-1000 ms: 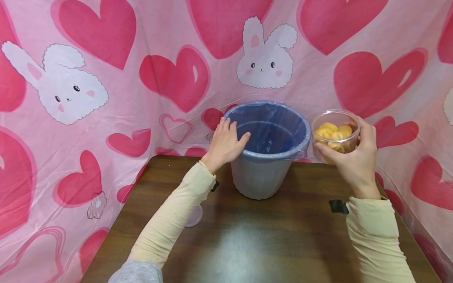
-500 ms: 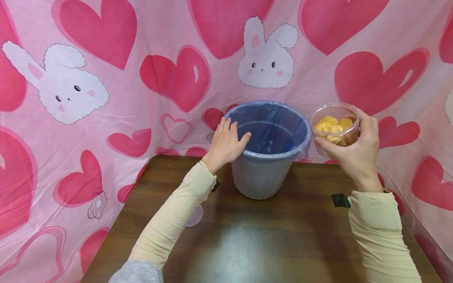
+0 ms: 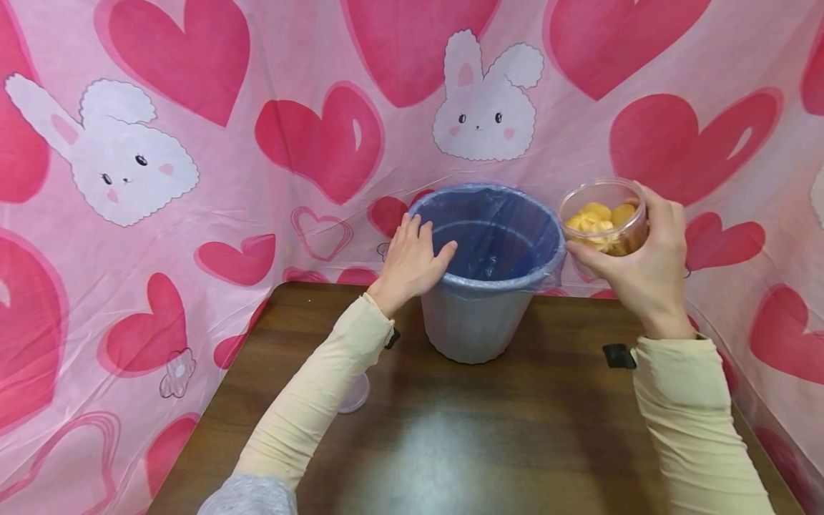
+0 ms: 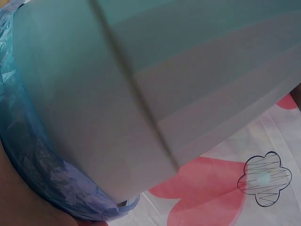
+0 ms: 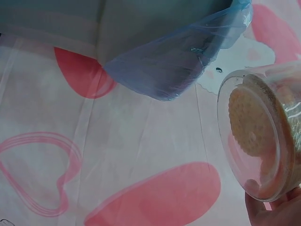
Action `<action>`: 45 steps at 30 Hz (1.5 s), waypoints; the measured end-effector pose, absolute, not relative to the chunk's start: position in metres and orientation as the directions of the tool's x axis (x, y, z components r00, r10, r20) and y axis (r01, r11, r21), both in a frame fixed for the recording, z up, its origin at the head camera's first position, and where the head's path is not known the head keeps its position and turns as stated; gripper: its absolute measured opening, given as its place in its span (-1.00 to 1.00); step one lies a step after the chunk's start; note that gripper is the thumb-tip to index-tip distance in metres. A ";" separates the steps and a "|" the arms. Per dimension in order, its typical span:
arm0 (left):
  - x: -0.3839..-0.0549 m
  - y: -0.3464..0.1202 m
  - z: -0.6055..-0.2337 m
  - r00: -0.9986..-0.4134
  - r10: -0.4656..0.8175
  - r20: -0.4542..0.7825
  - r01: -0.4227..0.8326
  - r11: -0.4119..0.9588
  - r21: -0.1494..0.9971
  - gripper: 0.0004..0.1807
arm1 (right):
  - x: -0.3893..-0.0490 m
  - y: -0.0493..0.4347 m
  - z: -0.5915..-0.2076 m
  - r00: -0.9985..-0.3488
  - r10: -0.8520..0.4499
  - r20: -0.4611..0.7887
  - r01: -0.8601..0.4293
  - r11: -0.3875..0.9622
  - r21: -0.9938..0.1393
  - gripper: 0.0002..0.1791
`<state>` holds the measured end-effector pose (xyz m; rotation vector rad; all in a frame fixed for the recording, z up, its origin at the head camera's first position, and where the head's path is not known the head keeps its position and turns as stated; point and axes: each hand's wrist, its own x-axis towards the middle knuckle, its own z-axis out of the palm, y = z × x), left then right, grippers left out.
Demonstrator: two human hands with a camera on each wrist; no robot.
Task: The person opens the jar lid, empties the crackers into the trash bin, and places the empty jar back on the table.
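A pale bin (image 3: 473, 325) stands on the table, lined with a blue plastic bag (image 3: 486, 254) folded over its rim. My left hand (image 3: 410, 259) rests on the bin's left rim, fingers extended and thumb spread. To the right of the bin, my right hand (image 3: 651, 272) grips a clear plastic tub (image 3: 634, 239) by its side, raised above the table and tilted a little toward the bin. Inside the tub lie several round yellow biscuits (image 3: 599, 218). The right wrist view shows one biscuit (image 5: 251, 122) through the tub's clear bottom.
A round translucent lid (image 3: 355, 395) lies on the brown wooden table (image 3: 476, 429), partly behind the left forearm. Close behind the bin hangs a pink cloth (image 3: 399, 164) printed with hearts and rabbits, which also covers both sides.
My right hand has lifted the tub higher, then brought it slightly left, so it now tilts nearer the bin's right rim. The left hand and the bin have stayed put.
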<state>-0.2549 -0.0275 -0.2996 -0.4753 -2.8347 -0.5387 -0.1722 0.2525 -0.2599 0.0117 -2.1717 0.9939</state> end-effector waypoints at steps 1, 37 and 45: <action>-0.255 -0.027 -0.300 -0.925 0.272 0.267 0.351 0.880 0.319 -0.22 | -0.172 0.252 -0.260 -0.736 0.274 0.618 -0.286 0.703 -0.652 -0.04; -0.257 -0.028 -0.301 -0.923 0.271 0.273 0.352 0.881 0.317 -0.22 | -0.190 0.244 -0.250 -0.752 0.079 0.654 -0.309 0.834 -0.456 0.03; -0.257 -0.027 -0.301 -0.923 0.269 0.275 0.350 0.885 0.308 -0.22 | -0.192 0.241 -0.249 -0.766 0.048 0.642 -0.311 0.845 -0.435 0.05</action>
